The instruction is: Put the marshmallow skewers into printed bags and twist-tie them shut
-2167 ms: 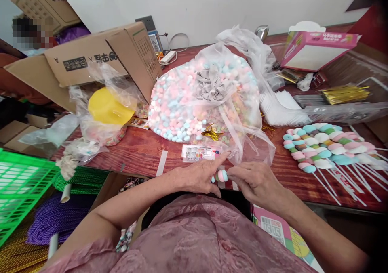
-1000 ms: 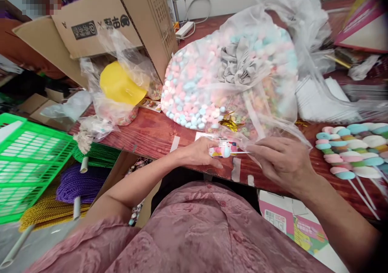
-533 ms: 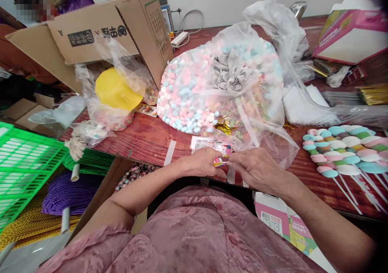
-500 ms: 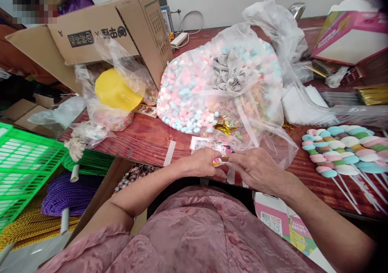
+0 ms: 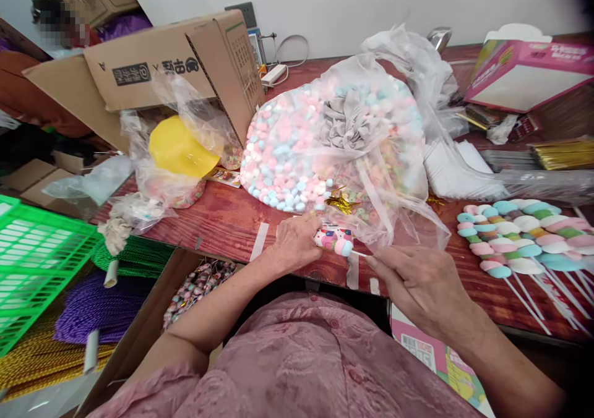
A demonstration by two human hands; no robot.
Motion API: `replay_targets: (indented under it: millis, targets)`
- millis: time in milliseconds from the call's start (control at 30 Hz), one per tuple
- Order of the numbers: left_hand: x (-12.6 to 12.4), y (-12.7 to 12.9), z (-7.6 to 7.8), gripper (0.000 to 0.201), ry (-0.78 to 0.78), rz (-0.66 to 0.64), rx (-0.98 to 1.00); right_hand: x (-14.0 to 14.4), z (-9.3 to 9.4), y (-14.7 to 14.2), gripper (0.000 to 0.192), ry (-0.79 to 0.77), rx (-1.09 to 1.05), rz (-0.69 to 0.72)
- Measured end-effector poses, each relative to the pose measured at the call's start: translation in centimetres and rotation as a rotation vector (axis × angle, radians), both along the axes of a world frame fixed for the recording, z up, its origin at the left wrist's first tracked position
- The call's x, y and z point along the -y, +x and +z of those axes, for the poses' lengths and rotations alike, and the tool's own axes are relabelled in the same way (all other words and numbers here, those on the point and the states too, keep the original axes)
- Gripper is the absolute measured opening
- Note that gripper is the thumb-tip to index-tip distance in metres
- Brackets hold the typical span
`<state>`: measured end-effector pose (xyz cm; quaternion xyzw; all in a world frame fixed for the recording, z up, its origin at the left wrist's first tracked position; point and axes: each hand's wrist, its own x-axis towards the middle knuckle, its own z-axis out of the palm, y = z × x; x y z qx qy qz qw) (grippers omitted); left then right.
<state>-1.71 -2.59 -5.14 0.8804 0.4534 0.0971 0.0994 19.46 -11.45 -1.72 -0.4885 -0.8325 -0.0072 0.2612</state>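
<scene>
Light: bright, even, soft, source not visible
Shadows: faint, beneath the table [image 5: 223,223] front edge
Glare: mild sheen on the plastic bag [image 5: 371,121]
Distortion: wide-angle bending at edges, dark top right corner
Focus: mostly sharp; a blurred patch at top left

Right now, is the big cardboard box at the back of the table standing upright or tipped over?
Tipped over. The cardboard box lies on its side, its printed label sideways, one flap sticking out to the left.

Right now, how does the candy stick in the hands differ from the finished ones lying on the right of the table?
The candy stick in hand carries only a few pieces; the finished sticks are loaded along their tops. It is a single stick, held between the left hand and right hand; the finished ones lie bunched on the table. Both have pastel candies on white sticks.
</scene>
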Motion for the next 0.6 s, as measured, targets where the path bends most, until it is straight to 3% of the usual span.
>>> replay_targets:
  millis: [133,333,500,600]
  targets:
    - [0.3,-0.4,-0.1,0.011,0.039,-0.046,-0.005,0.2,0.0,-0.1,0.033,0.029,-0.009,-0.006]
    - [1.7,0.5,-1.0,0.011,-0.046,-0.122,0.022,-0.8,-2.2,-2.0,0.035,-0.060,0.070,0.041]
    - [2.5,1.4,-0.9,0.010,-0.318,-0.165,0.183,-2.2,-3.1,-3.2,0.028,-0.235,0.160,0.131]
    - [1.7,0.5,0.4,0.031,-0.581,-0.185,0.485,-3.1,-2.6,-2.0,0.028,-0.271,0.157,0.175]
